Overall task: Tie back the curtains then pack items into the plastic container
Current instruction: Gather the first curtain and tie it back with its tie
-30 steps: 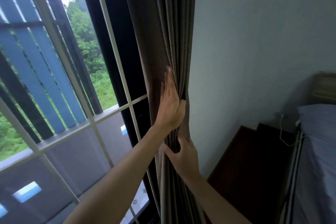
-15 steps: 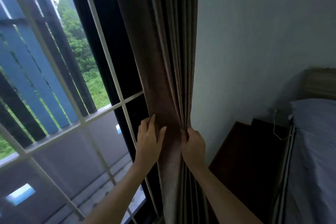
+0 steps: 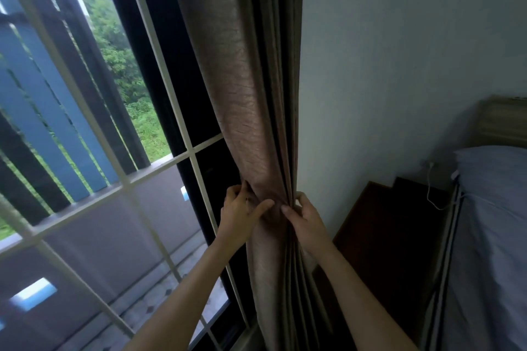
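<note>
A brown curtain [image 3: 245, 88] hangs gathered in folds between the window and the wall. My left hand [image 3: 241, 215] grips its left edge, thumb across the front of the cloth. My right hand [image 3: 303, 221] pinches the folds on the right side at the same height. Both hands squeeze the fabric into a narrow waist. No tie-back band and no plastic container are visible.
A barred window [image 3: 94, 151] with white grilles fills the left. A grey wall [image 3: 399, 65] stands right of the curtain. Below it is a dark wooden bedside table [image 3: 385, 236], a white cable [image 3: 430, 188], and a bed with a blue pillow [image 3: 496, 179].
My left hand slid down from high on the curtain to waist height. My right hand rose to meet it. Both now clasp the folds together.
</note>
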Motion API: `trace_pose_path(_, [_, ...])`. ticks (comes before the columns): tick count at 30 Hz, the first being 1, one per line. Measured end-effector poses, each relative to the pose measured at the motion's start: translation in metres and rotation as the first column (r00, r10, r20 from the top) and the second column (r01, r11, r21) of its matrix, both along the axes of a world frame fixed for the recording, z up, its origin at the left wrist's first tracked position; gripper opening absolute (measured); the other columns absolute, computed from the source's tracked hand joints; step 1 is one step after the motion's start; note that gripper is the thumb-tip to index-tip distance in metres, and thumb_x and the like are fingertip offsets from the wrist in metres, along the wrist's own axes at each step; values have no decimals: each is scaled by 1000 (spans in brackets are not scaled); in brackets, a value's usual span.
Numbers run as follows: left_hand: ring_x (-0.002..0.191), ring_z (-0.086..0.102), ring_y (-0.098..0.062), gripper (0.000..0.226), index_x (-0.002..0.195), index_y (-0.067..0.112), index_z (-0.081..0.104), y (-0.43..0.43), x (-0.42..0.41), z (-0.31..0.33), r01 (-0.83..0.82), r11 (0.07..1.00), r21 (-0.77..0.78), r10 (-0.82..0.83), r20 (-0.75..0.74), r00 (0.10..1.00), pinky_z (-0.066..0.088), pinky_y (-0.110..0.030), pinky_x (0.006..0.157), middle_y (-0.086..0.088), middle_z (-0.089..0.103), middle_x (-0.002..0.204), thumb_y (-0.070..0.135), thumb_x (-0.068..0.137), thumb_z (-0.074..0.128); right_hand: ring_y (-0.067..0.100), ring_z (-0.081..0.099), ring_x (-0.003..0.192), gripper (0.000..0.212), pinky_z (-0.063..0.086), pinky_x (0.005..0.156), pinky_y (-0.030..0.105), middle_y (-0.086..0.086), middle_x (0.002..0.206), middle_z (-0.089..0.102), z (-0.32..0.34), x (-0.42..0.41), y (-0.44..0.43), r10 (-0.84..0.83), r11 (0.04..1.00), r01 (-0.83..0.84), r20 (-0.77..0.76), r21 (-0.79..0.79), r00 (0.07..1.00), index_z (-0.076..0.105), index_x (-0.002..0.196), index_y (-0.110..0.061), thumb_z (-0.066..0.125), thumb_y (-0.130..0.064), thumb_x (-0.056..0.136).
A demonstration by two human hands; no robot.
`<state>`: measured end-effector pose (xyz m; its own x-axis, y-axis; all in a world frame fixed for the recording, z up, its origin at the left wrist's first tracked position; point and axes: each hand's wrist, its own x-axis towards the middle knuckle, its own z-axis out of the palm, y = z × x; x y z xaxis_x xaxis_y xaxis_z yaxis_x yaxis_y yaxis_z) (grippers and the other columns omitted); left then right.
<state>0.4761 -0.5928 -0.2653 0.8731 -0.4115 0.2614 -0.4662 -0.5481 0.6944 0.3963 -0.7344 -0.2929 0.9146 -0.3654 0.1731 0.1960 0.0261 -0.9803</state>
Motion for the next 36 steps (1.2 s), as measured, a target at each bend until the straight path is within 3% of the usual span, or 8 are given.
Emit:
trace_pose_path(4, [112, 49, -11, 55, 128, 13, 55, -6, -2, 9, 103, 993, -62, -108, -80, 991, 36, -18, 93, 0, 42, 133, 43, 84, 65, 18, 73, 73, 18, 56, 65, 25, 3, 81, 76, 9, 0, -12, 38, 991, -30, -56, 132, 998, 44, 103, -20, 58, -12, 96])
trace_pose_path(8, [108, 51, -9, 42, 109, 4, 65, -12, -2, 18, 158, 979, -129, -167, -61, 984, 42, -21, 91, 13, 55, 100, 34, 80, 72, 26, 72, 75, 17, 57, 68, 30, 11, 78, 73, 8, 4, -13, 19, 972, -14, -20, 234, 1000, 54, 91, -14, 70, -11, 87])
trace_pose_path(13, [98, 64, -9, 21, 97, 15, 67, -11, 10, 11, 128, 961, -246, -168, -152, 974, 53, -27, 88, -2, 68, 105, 27, 82, 73, 9, 67, 67, 12, 52, 64, 20, 1, 70, 70, 3, 17, -1, -249, 966, 249, -16, 63, 968, 67, 74, -3, 77, -8, 78])
trace_pose_path(18, [86, 67, 0, 32, 111, 8, 63, -5, 12, 9, 79, 951, -298, -144, -204, 968, 51, -11, 73, 5, 71, 97, 22, 84, 71, 10, 70, 86, 11, 54, 79, 22, -8, 95, 72, 3, 23, 8, -234, 972, 232, -32, -43, 972, 75, 78, -27, 75, -17, 82])
trace_pose_path(21, [87, 68, -3, 30, 110, 9, 64, -1, 12, 9, 66, 957, -281, -127, -204, 971, 52, -13, 74, 4, 71, 97, 24, 85, 70, -13, 55, 106, 7, 44, 84, 6, -34, 128, 38, 1, 26, 7, -194, 980, 192, -35, -45, 980, 73, 88, -15, 75, -17, 82])
trace_pose_path(23, [87, 68, -3, 27, 108, 10, 64, 1, 13, 9, 71, 961, -268, -128, -203, 971, 52, -12, 74, 5, 71, 95, 24, 85, 70, -11, 52, 114, 3, 44, 93, 16, -29, 133, 44, -1, 29, 4, -135, 990, 133, -35, -54, 990, 72, 83, -15, 74, -13, 82])
trace_pose_path(28, [82, 66, 2, 28, 106, 10, 64, 6, 15, 9, 52, 971, -233, -93, -170, 981, 51, -9, 70, 8, 70, 91, 26, 84, 71, 29, 70, 83, 23, 57, 80, 41, 13, 85, 72, 0, 30, 10, -120, 992, 120, -32, 29, 992, 53, 91, -13, 74, -14, 82])
trace_pose_path(36, [83, 67, -13, 48, 103, 7, 61, 1, 14, -3, -112, 962, -247, 53, -236, 970, 55, -23, 74, -1, 69, 89, 38, 72, 79, 4, 69, 79, 7, 53, 73, 20, -5, 82, 73, -11, 27, 33, -181, 981, 182, 17, -64, 983, 69, 85, -24, 66, -27, 91])
